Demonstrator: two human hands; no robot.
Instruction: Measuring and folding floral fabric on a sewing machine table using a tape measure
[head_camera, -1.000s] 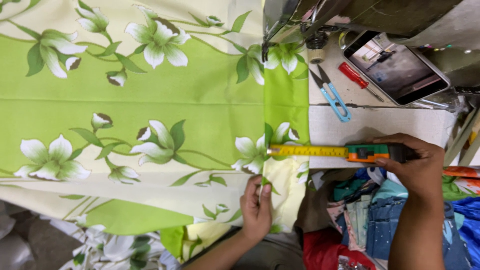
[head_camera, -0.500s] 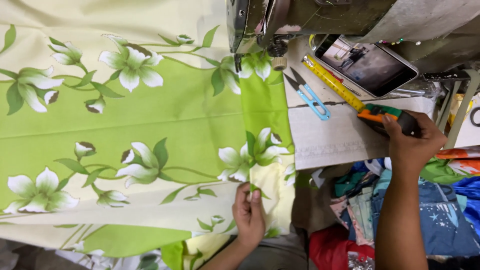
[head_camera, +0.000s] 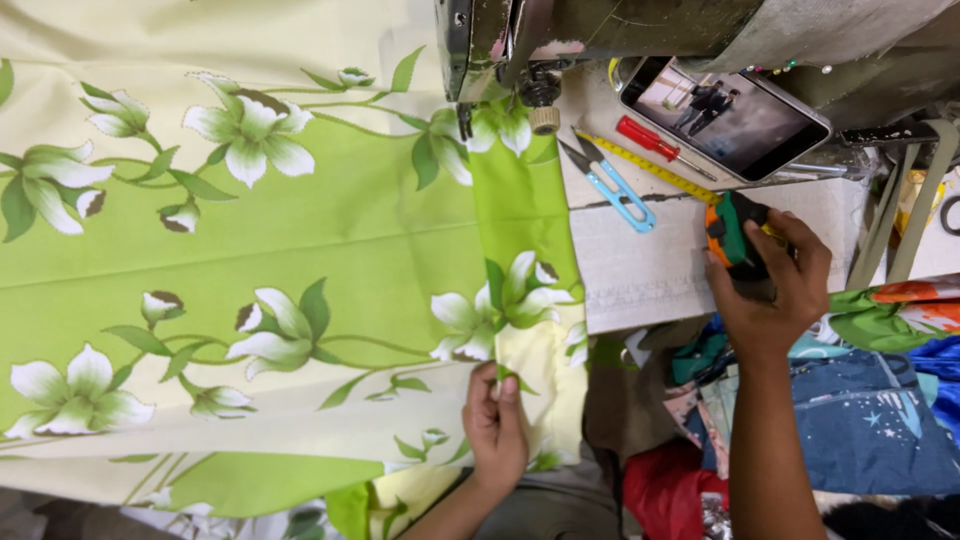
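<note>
A green and cream floral fabric (head_camera: 280, 250) covers the table's left and middle. My left hand (head_camera: 495, 420) pinches its folded edge near the front. My right hand (head_camera: 770, 285) grips an orange and green tape measure (head_camera: 730, 232) on the white table top (head_camera: 640, 270). Its yellow tape (head_camera: 650, 165) runs up and to the left toward the sewing machine head (head_camera: 510, 50).
Blue-handled thread snips (head_camera: 612, 185) and a red screwdriver (head_camera: 655, 143) lie beside the tape. A phone (head_camera: 725, 115) with a lit screen leans at the machine. Folded colourful fabrics (head_camera: 870, 400) pile up at the lower right.
My right hand swung the tape measure from lying across the fabric edge up onto the white table, the tape now slanting toward the machine. My left hand stayed on the fabric edge.
</note>
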